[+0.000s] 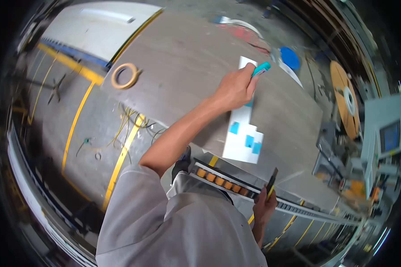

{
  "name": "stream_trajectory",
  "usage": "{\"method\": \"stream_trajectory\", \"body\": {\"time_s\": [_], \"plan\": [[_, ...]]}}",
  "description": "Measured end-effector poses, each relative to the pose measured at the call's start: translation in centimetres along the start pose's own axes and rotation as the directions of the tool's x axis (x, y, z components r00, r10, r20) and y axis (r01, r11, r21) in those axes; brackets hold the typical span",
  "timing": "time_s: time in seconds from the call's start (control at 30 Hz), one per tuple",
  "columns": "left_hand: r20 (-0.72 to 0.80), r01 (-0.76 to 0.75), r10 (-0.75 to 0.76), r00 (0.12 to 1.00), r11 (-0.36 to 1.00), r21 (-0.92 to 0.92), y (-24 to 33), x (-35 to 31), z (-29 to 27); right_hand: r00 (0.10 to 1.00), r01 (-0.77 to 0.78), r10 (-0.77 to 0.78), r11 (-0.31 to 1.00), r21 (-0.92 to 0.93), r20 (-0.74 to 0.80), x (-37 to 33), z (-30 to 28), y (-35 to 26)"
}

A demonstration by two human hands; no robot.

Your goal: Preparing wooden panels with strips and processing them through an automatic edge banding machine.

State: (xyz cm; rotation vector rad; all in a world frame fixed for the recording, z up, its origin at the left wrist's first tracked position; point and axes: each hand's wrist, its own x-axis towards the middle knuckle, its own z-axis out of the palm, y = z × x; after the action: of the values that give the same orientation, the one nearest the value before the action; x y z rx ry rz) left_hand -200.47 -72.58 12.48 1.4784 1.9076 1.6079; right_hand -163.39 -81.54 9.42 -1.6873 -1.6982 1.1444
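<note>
My left hand [238, 87] reaches far over the table, closed round a stubby teal object [261, 68] with a pale label; its exact kind is unclear. Partly under that hand lies a long white strip [241, 116]. At its near end are stepped white pieces [240, 150] with several teal patches [249, 141] on them. Down by the near table edge, my right hand [265, 204] is closed on a slim black and yellow utility knife [272, 183], which points away from me. The knife is apart from the white pieces.
A tape roll [124, 76] sits at the brown table's [182, 58] left edge. Along the near edge runs a rail with orange rollers [223, 182]. At right stands a grey machine with a screen [390, 135]. Loose cables [128, 122] hang at the left edge.
</note>
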Motion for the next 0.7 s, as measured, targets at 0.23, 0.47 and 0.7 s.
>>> {"method": "stream_trajectory", "body": {"time_s": [0.23,0.47,0.7], "plan": [[-0.062,0.450,-0.739,0.670,0.472,-0.758,-4.9,-24.6,-10.5,0.969,0.208,-0.208,0.978,0.013,0.132,7.0,0.2,-3.4],[-0.151,0.763,-0.988,0.017,0.110,-0.637,-23.4,-42.8,-0.7,0.914,0.395,-0.384,0.917,-0.062,0.132,10.6,2.7,-10.8],[-0.430,0.841,-0.853,0.296,0.446,-0.305,-31.3,-33.5,-6.9,0.879,0.453,-0.428,0.887,-0.090,0.211,9.8,3.4,-10.4]]}}
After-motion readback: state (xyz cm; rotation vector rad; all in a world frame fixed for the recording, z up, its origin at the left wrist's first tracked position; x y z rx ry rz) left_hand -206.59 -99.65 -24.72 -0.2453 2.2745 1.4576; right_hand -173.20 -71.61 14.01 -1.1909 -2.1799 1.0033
